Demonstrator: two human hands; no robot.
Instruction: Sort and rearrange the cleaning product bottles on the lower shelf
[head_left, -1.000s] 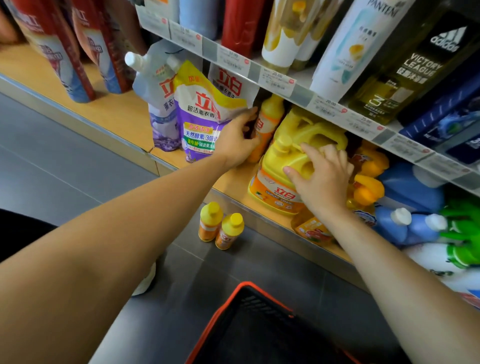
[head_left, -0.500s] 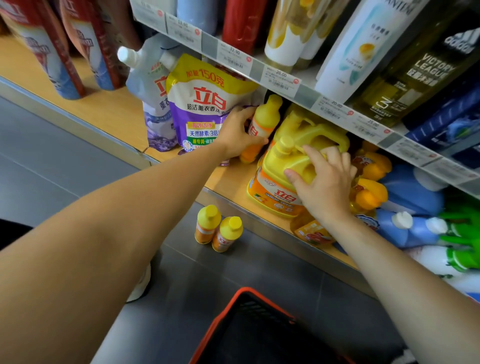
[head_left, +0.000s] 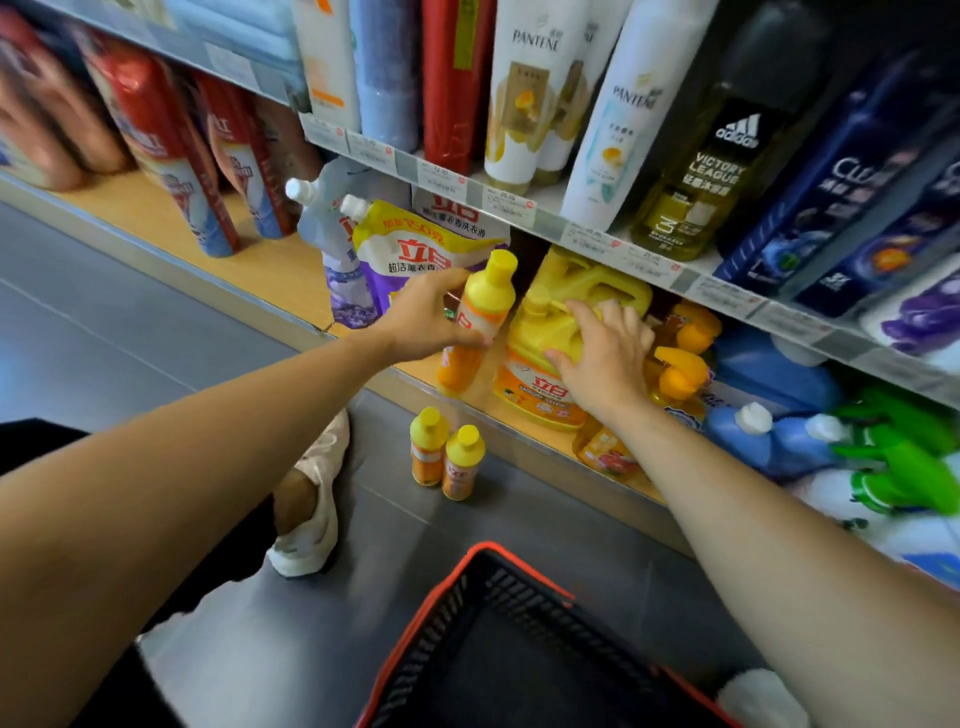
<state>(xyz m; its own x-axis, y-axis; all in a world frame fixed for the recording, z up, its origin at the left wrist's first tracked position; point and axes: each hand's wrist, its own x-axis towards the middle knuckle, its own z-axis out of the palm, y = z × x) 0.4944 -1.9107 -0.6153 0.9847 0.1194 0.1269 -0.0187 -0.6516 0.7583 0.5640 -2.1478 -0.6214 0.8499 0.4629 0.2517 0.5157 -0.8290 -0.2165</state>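
Lower shelf (head_left: 270, 270): wooden board with a metal front edge, running from upper left to lower right.

Left hand (head_left: 423, 317): fingers curled around the middle of a small bottle (head_left: 475, 322), yellow cap, orange body. The bottle is tilted, cap toward the upper shelf, base over the front edge of the lower shelf; blurred.

Right hand (head_left: 605, 358): palm down, fingers spread and bent over the top and handle of a large yellow jug (head_left: 566, 312). The jug stands on the lower shelf just right of the held bottle. Whether the fingers grip the handle or only rest on it cannot be told.

Refill pouches (head_left: 410, 254): two, upright on the lower shelf left of the left hand, white spouts at top; the front one purple and yellow, the rear one pale blue.

Two small bottles (head_left: 447, 457): same yellow-capped kind, upright on the grey floor, touching each other, just in front of the shelf edge.

Orange pump bottles (head_left: 683, 358): right of the jug, partly behind the right hand.

Blue jugs (head_left: 769, 410): lying further right, white caps.

Green spray bottles (head_left: 904, 452): at the far right, lying over white containers.

Basket (head_left: 431, 618): black with a red rim, on the floor at the bottom centre.

Upper shelf (head_left: 519, 205): price tags along the edge, tall shampoo bottles above.
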